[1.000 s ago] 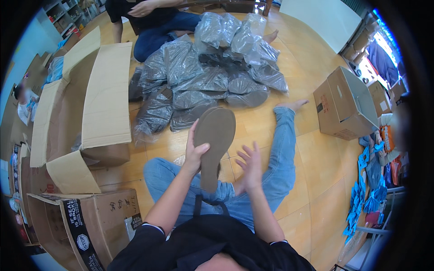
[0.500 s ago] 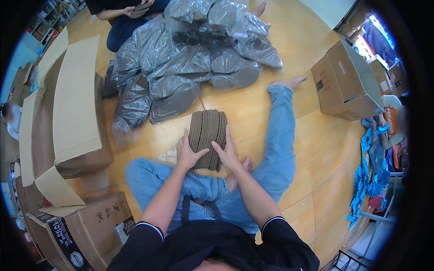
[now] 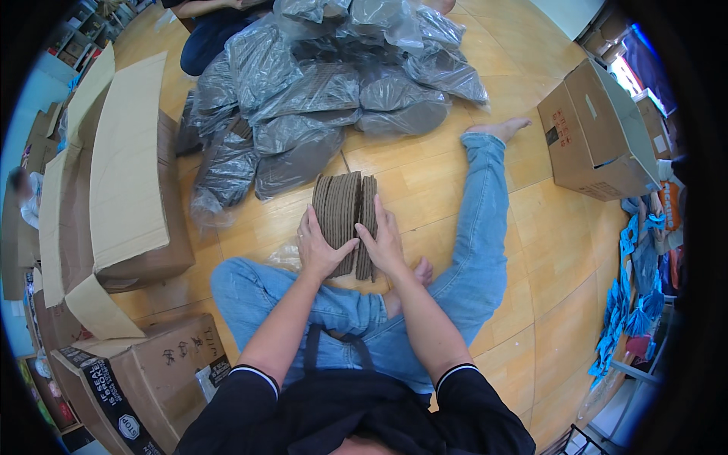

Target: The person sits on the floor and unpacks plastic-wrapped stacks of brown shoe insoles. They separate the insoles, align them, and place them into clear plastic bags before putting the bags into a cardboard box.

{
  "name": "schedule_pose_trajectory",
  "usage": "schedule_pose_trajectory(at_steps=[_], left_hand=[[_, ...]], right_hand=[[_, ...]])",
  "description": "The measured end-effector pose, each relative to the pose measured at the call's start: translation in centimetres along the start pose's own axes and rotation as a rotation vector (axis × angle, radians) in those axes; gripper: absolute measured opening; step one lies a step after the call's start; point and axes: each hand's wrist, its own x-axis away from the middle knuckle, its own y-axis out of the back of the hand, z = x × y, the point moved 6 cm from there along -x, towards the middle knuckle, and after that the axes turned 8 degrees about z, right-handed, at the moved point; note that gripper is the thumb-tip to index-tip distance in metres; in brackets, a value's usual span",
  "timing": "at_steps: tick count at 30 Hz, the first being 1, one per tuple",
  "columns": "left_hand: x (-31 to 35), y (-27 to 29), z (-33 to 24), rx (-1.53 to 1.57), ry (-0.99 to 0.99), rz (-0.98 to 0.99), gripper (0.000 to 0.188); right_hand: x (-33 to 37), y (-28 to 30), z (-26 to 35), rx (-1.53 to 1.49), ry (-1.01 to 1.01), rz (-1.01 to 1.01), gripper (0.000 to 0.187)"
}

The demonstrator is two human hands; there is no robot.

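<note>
A stack of thin, flat, grey-brown pieces [image 3: 336,208] stands on edge on the floor between my legs. It is parted by a narrow gap into a thick left part and a thin right part [image 3: 368,193]. My left hand [image 3: 318,246] grips the thick part from its left side, thumb across the near face. Around the thin part, on the right, my right hand [image 3: 384,244] is closed, its thumb near the gap. The two thumbs almost meet. What kind of pieces they are I cannot tell.
Beyond the stack lies a heap of clear plastic bags [image 3: 303,91] filled with similar pieces. An open cardboard box [image 3: 133,167] stands at left, another carton [image 3: 174,364] nearer me. An open box [image 3: 599,136] and blue fabric strips [image 3: 618,303] are at right. Another person [image 3: 205,42] sits behind the heap.
The stack, whole half a second ago, now has a gap splitting off a few pieces at the right. My right hand has shifted slightly with them. The view has shifted a little.
</note>
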Motion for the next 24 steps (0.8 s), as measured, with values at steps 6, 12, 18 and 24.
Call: schedule_pose_trajectory(at_steps=[6,12,18,24], left_hand=[[0.1,-0.2,0.3,0.031,0.099,0.016,0.123],[0.1,-0.1,0.2,0.080,0.056,0.013,0.121],[-0.1,-0.3,0.7,0.132,0.041,0.023,0.122],[-0.2,-0.9,1.1,0.199,0.002,0.066,0.123]], right_hand=[[0.5,1.1,-7.1,-0.544,-0.499,-0.328,0.069],[0.3,5.8,-7.9,0.115,-0.511,-0.349,0.063],[0.4,2.7,-0.5,-0.023,-0.014,-0.206,0.066],[0.6,-3.8,0.5,-0.344,-0.158,0.127,0.071]])
